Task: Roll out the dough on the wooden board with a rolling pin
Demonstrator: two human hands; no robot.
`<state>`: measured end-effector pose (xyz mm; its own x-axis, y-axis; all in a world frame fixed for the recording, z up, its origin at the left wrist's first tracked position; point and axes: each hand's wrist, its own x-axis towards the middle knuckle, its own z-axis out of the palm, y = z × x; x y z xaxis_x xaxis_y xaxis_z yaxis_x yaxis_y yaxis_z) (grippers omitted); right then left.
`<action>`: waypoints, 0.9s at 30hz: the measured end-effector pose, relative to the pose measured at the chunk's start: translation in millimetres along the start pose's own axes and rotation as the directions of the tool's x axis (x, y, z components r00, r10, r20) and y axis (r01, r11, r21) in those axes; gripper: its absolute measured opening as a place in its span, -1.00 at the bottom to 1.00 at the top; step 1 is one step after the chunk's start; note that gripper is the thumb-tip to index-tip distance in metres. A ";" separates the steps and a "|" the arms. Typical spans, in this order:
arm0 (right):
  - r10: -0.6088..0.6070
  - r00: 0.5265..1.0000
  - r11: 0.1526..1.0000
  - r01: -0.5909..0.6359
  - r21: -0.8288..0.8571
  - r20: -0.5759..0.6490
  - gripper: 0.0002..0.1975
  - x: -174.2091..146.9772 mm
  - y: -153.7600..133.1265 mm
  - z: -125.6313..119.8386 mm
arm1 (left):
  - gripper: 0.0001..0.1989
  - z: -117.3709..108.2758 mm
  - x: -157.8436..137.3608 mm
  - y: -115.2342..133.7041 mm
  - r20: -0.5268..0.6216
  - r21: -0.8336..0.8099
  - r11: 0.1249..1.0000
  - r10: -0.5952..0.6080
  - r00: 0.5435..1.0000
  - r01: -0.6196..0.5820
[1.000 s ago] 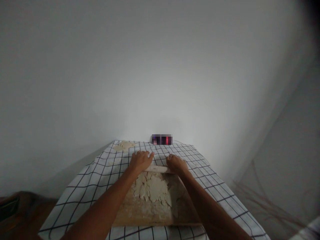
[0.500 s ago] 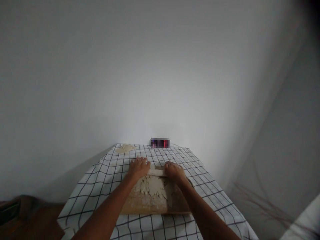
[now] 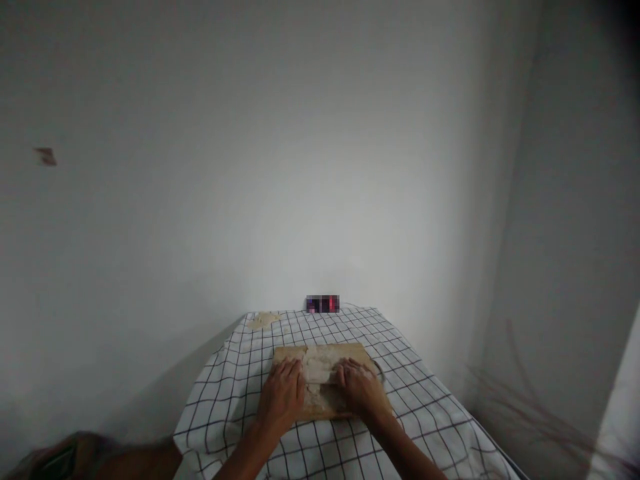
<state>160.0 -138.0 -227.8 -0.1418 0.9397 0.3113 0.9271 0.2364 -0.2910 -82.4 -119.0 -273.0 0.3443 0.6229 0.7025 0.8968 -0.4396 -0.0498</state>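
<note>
A pale rolling pin [image 3: 320,377] lies crosswise on flattened dough [image 3: 324,358], which is spread over a wooden board [image 3: 361,351]. Over the pin's left end rests my left hand [image 3: 285,390], fingers pointing forward. My right hand [image 3: 359,385] is on the right end, with its fingers bent over it. Both hands cover the ends of the pin, so only its middle part shows.
A white checked cloth [image 3: 225,393] covers the table. At its far left corner lies a thin pale piece, perhaps dough [image 3: 264,321]. A small blurred dark and red object [image 3: 323,304] stands by the wall. Something round and partly hidden [image 3: 377,368] sits at the board's right edge.
Both hands have drawn the rolling pin back from the board's far edge towards me. Dough now shows beyond the pin. My view has tilted up and turned slightly.
</note>
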 end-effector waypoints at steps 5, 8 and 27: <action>0.007 1.000 1.000 -0.007 0.014 -0.013 -0.49 -25.4 -5.6 6.9 | -0.55 -16.7 -32.0 13.0 -0.056 0.026 0.999 0.030 0.998 -0.028; 0.004 0.997 1.000 -0.003 0.012 -0.075 -0.47 -31.9 -4.9 14.1 | -0.52 -23.4 -40.8 19.6 -0.012 0.019 1.000 -0.006 1.000 0.006; 0.061 0.987 0.985 -0.035 -0.170 0.147 -0.59 69.3 7.6 -6.4 | -0.53 -18.5 73.7 6.9 0.391 -0.053 0.984 -0.137 0.910 0.170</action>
<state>159.5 -72.7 -202.7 -0.1346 0.9784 0.1569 0.9769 0.1575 -0.1443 -56.0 -88.1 -208.5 0.2995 0.8800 0.3686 0.9264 -0.3607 0.1083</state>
